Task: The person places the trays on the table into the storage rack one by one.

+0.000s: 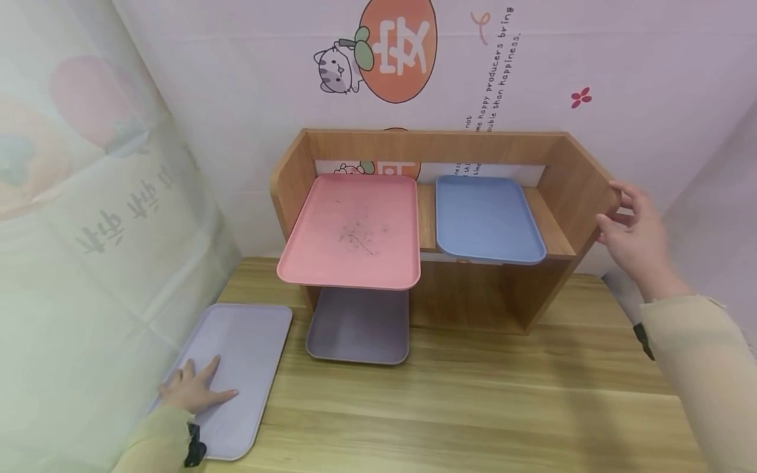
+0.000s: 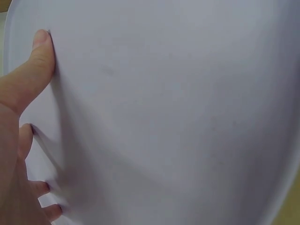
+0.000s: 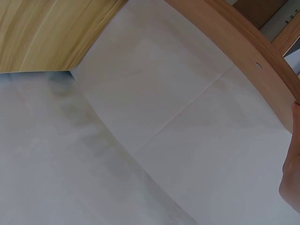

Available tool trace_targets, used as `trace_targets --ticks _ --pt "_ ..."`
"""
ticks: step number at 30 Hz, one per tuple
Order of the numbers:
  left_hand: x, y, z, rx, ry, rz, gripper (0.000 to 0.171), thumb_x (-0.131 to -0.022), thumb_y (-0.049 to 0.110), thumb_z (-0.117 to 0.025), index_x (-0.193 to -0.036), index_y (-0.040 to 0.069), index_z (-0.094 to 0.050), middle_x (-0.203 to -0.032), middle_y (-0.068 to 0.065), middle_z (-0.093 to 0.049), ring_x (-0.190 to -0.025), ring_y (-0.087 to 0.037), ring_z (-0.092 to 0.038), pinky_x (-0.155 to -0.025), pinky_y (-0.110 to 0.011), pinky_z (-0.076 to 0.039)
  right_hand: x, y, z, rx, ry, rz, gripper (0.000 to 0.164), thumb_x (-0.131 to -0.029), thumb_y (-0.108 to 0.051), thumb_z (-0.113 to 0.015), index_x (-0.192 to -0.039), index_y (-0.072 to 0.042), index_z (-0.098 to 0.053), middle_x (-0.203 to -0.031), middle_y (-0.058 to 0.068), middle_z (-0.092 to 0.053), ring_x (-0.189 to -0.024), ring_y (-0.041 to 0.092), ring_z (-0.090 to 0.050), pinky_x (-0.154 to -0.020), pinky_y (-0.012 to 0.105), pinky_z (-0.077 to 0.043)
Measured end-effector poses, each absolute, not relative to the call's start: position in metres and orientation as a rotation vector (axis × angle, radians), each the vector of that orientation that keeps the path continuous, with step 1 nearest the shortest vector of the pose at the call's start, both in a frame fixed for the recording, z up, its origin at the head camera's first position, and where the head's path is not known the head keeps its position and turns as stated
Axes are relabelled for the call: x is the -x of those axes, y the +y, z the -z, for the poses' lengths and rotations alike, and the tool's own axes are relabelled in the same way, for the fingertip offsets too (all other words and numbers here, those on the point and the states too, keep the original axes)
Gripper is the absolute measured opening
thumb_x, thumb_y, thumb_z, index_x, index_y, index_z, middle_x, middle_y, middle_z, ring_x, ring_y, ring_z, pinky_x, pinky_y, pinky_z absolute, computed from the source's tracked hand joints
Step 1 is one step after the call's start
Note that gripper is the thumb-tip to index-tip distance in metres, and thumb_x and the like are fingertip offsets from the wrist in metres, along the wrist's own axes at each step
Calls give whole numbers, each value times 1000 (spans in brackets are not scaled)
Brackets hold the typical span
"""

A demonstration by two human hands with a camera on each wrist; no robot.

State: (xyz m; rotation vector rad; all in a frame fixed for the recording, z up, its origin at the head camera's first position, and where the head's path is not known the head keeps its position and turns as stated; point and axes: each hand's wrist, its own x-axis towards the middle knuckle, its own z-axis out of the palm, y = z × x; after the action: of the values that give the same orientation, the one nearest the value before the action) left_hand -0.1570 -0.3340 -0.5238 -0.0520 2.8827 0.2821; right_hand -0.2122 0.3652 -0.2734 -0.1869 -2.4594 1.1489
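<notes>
My left hand (image 1: 192, 389) rests with spread fingers on a pale lavender tray (image 1: 251, 355) lying on the table at the left. In the left wrist view, the thumb and fingertips (image 2: 41, 54) press on its flat surface. At the right, my right hand (image 1: 637, 240) grips the front edge of the side panel of a two-level wooden shelf (image 1: 582, 177), fingers curled at the edge and thumb toward the front. Only part of that hand shows beside the panel (image 3: 255, 63) in the right wrist view.
On the upper shelf level lie a pink tray (image 1: 378, 256) with a dark plant print and a smaller blue tray (image 1: 487, 217), both jutting past the front. A greyish-purple tray (image 1: 361, 332) sticks out below. Printed cloth (image 1: 236, 85) hangs behind the wooden table (image 1: 473, 407).
</notes>
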Motion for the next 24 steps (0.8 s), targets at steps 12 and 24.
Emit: trace_targets --ticks 12,24 --pt "166 -322 535 49 2894 -318 107 -70 75 -59 -144 3 -33 -138 -50 -13 -121 -71 -18 -87 -86 -15 212 367 275 175 -2454 -1148 60 -96 -13 -48 -147 -37 -27 -137 20 -33 -106 10 -49 -63 4 -48" --pt "174 -306 538 70 2885 -329 111 -67 79 -57 -145 4 -31 -139 -49 -13 -122 -70 -19 -88 -85 -16 213 365 274 184 -2468 -1152 60 -97 -13 -47 -148 -37 -25 -139 21 -31 -111 18 -48 -63 3 -47"
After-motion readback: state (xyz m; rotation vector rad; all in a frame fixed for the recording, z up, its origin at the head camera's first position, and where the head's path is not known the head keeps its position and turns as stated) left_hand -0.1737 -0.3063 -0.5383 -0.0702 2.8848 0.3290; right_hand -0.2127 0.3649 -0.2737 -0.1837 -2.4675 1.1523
